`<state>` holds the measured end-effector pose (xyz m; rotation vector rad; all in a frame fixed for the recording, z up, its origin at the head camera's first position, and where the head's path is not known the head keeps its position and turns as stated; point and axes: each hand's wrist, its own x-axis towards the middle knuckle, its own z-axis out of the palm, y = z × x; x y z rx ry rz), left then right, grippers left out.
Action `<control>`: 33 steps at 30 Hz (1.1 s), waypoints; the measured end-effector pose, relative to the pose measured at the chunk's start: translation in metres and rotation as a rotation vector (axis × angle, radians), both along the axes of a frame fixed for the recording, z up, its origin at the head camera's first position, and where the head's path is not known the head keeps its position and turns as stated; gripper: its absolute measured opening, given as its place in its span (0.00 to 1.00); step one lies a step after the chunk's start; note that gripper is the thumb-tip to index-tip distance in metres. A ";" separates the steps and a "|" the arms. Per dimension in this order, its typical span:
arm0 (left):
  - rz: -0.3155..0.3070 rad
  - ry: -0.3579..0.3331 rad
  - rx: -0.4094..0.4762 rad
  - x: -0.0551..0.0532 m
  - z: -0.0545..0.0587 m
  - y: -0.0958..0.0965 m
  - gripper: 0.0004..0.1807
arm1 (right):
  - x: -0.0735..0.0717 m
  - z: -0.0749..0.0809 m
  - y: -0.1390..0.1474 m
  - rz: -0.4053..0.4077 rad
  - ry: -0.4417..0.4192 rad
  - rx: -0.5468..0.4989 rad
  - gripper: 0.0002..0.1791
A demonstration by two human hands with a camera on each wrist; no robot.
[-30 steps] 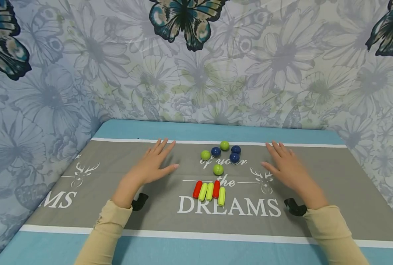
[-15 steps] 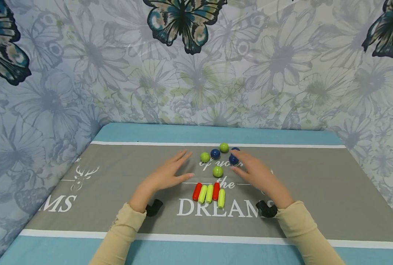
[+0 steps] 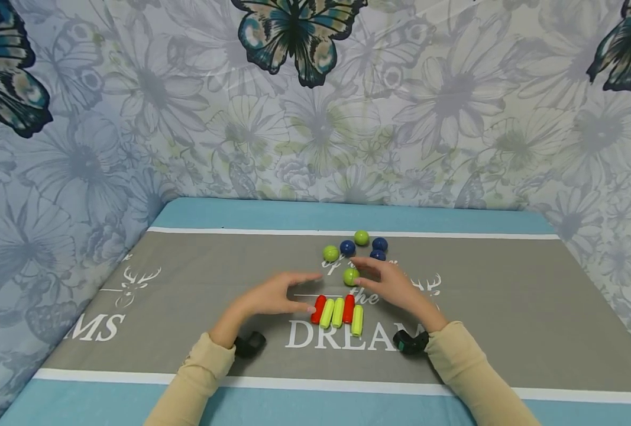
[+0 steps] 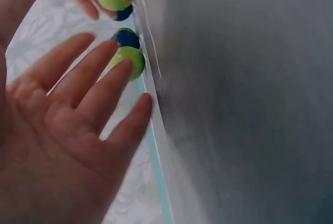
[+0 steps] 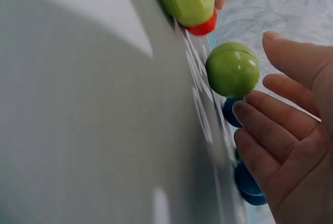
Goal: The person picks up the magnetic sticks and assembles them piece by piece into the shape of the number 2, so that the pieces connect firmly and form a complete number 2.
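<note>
Both hands are moving closer together than they were a second ago. The left hand (image 3: 275,296) is turning its fingers sideways instead of pointing them away, and its thumb is coming right up by the red stick (image 3: 319,309) at the left end of the row. The right hand (image 3: 392,289) is sliding in to the nearest green ball (image 3: 350,276), its fingers are reaching over the far side, and it is hiding a bit of a blue ball (image 3: 377,255).
</note>
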<state>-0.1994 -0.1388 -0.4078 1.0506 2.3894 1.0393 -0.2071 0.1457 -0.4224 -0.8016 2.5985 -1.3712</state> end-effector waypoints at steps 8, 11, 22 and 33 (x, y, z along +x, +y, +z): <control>-0.063 -0.084 0.011 0.001 -0.013 0.000 0.38 | -0.006 -0.014 -0.003 -0.008 -0.033 -0.062 0.27; -0.062 -0.098 0.000 0.002 -0.015 0.002 0.38 | -0.006 -0.017 -0.006 -0.023 0.008 -0.014 0.26; -0.025 -0.067 -0.033 0.006 -0.019 0.005 0.35 | -0.006 -0.022 -0.009 -0.032 0.012 -0.035 0.23; 0.029 -0.089 0.119 0.002 -0.025 0.004 0.29 | -0.006 -0.024 -0.007 -0.037 -0.010 -0.088 0.23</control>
